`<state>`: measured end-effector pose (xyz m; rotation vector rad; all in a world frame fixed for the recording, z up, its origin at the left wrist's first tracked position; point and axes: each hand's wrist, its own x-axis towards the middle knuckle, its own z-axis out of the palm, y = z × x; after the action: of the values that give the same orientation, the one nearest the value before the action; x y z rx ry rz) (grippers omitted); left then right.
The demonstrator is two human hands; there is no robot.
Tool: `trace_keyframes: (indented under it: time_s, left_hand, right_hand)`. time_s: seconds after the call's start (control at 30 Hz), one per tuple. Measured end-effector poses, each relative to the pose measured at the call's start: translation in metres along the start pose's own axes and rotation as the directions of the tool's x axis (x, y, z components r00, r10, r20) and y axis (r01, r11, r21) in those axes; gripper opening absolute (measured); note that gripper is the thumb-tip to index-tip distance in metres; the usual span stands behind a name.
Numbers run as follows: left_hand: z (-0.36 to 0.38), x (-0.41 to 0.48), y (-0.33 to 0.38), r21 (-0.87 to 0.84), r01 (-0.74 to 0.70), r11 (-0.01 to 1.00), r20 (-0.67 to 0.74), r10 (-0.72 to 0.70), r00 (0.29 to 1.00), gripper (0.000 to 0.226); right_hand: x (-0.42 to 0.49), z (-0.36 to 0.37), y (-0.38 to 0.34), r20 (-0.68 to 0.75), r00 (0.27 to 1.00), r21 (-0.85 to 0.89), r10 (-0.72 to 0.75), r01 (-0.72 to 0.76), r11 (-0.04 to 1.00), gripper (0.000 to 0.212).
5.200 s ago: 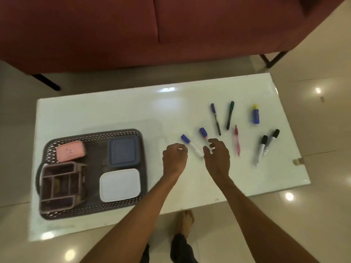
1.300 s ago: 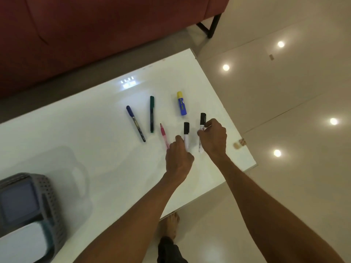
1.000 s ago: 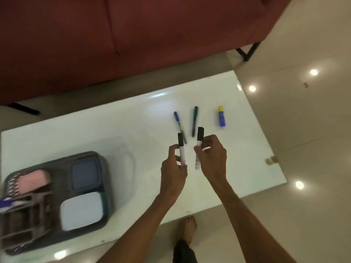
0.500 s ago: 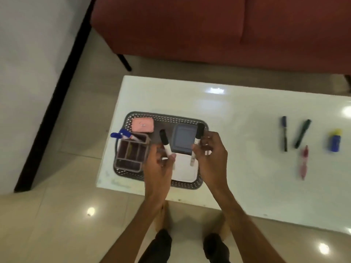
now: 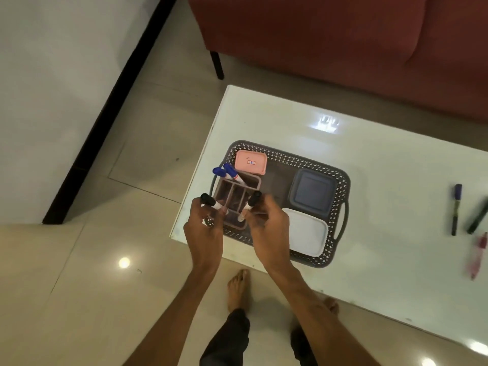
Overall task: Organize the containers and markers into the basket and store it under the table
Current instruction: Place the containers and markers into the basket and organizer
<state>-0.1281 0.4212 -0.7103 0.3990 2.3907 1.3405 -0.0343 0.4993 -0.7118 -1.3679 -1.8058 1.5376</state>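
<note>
Black-capped markers (image 5: 214,204) pinched in both hands' fingers (image 5: 211,215), caps up-left and up-right.

left hand (image 5: 204,235) pinching, right hand (image 5: 269,228) pinching

Grey lattice basket (image 5: 340,180) on white table (image 5: 383,165): pink box (image 5: 250,165), slate-blue box (image 5: 313,192), white box (image 5: 306,235), brown caddy (image 5: 254,182); blue-capped markers (image 5: 224,172); red sofa (image 5: 343,43) at 12 o'clock.
</note>
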Motion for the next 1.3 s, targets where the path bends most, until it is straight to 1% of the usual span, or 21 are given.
trace_keyframes:
  time_s: [0.17,0.3,0.43,0.53,0.63,0.7,0.8,0.83,0.9,0.97,1.0,1.07,1.17,1.3]
  left_hand:
    - [0.006,0.009,-0.025,0.103,0.004,0.995,0.014,-0.005,1.000,0.021]
    - [0.013,0.015,-0.031,0.199,0.038,0.979,-0.022,-0.035,0.999,0.024]
    - [0.013,0.021,-0.033,0.312,0.100,0.945,-0.059,-0.086,0.995,0.028]
    - [0.011,0.022,-0.035,0.337,0.133,0.932,-0.066,-0.117,0.991,0.030]
    - [0.008,0.019,-0.033,0.315,0.131,0.940,-0.055,-0.120,0.991,0.036]
    - [0.005,0.016,-0.029,0.271,0.140,0.952,-0.059,-0.128,0.990,0.046]
    - [0.000,0.005,-0.016,0.191,0.137,0.972,-0.081,-0.123,0.989,0.064]
    - [-0.003,0.000,-0.011,0.175,0.129,0.976,-0.105,-0.112,0.988,0.067]
    - [-0.005,-0.012,0.001,0.173,0.073,0.982,-0.173,-0.042,0.984,0.067]
    - [0.000,-0.027,0.017,0.179,-0.017,0.984,-0.228,0.058,0.972,0.065]
    - [0.005,-0.035,0.025,0.169,-0.059,0.984,-0.233,0.098,0.968,0.064]
    - [0.027,-0.056,0.043,0.103,-0.131,0.986,-0.164,0.146,0.976,0.062]
    - [0.074,-0.092,0.066,0.031,-0.165,0.986,0.035,0.164,0.986,0.056]
    - [0.152,-0.141,0.093,0.017,-0.225,0.974,0.283,0.211,0.936,0.049]
  right_hand:
    - [-0.005,0.022,0.023,0.032,0.999,-0.226,-0.014,0.021,0.974,0.030]
    - [-0.006,0.033,0.034,0.064,0.998,-0.389,-0.027,0.050,0.920,0.028]
    - [-0.003,0.038,0.036,0.099,0.994,-0.469,-0.038,0.081,0.880,0.030]
    - [-0.001,0.038,0.034,0.121,0.992,-0.488,-0.047,0.101,0.867,0.035]
    - [-0.001,0.031,0.035,0.147,0.988,-0.459,-0.052,0.115,0.881,0.050]
    - [-0.002,0.023,0.036,0.157,0.987,-0.435,-0.044,0.109,0.894,0.058]
    - [-0.005,0.002,0.038,0.139,0.989,-0.404,-0.046,0.099,0.909,0.064]
    - [-0.007,-0.005,0.038,0.129,0.990,-0.388,-0.051,0.098,0.916,0.066]
    - [-0.012,-0.025,0.041,0.095,0.994,-0.345,-0.059,0.089,0.934,0.065]
    - [-0.016,-0.050,0.046,0.041,0.998,-0.300,-0.048,0.058,0.952,0.059]
    - [-0.018,-0.061,0.049,0.004,0.999,-0.280,-0.040,0.039,0.959,0.055]
    - [-0.021,-0.091,0.056,-0.093,0.995,-0.236,-0.021,-0.002,0.972,0.050]
    - [-0.027,-0.137,0.067,-0.220,0.976,-0.193,-0.011,-0.032,0.981,0.044]
    - [-0.037,-0.208,0.088,-0.339,0.940,-0.143,0.043,-0.097,0.985,0.038]
